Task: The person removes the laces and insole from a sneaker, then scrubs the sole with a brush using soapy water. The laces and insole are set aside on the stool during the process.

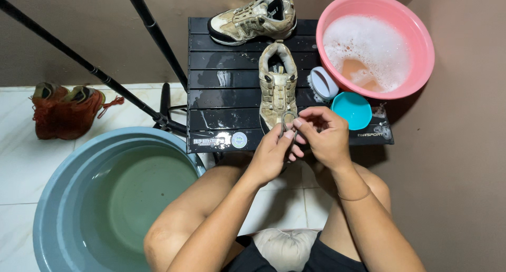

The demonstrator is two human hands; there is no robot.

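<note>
Both hands pinching a lace at the toe of a muddy shoe

Pink soapy basin (421, 35) upper right, brush (322, 84) and teal bowl (352, 109) beside the beige shoe (277, 85) — centre frame on the black table (221, 93); left hand (271, 153) and right hand (324, 135) closed on its lace (287, 119).

A low black slatted table (221, 100), wet and glossy, carries a dirty beige lace-up shoe (278, 85) pointing toward its near edge, a second matching beige shoe (252, 20) lying across the far edge, a white scrubbing brush (322, 84), a small turquoise plastic bowl (352, 109) and a large pink plastic basin (416, 35) of soapy water overhanging the right side.
</note>
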